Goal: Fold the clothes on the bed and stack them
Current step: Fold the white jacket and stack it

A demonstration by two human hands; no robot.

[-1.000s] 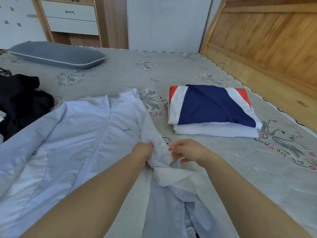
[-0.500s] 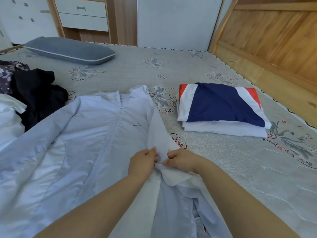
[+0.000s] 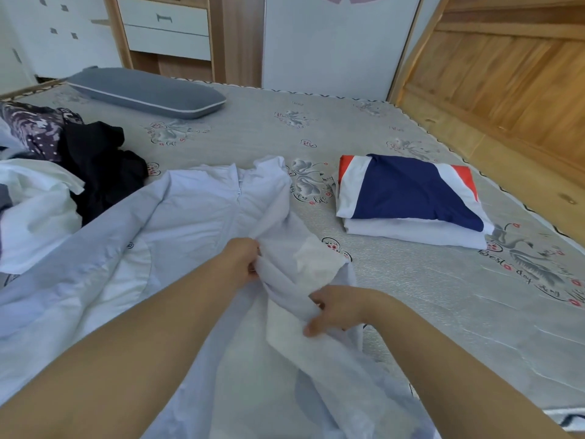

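Bed (image 3: 411, 296): grey patterned mattress, folded stack (image 3: 411, 201) at right.
Jacket (image 3: 190, 223): pale blue, spread under both hands.
Left hand (image 3: 242, 263): grips its sleeve.
Right hand (image 3: 335, 307): pinches the sleeve nearer.

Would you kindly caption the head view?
Both hands, left hand and right hand, grip a pale blue jacket beside folded clothes.

A grey pillow (image 3: 148, 96) lies near a wooden drawer unit (image 3: 167, 30), with a wooden headboard (image 3: 506, 74) at right.
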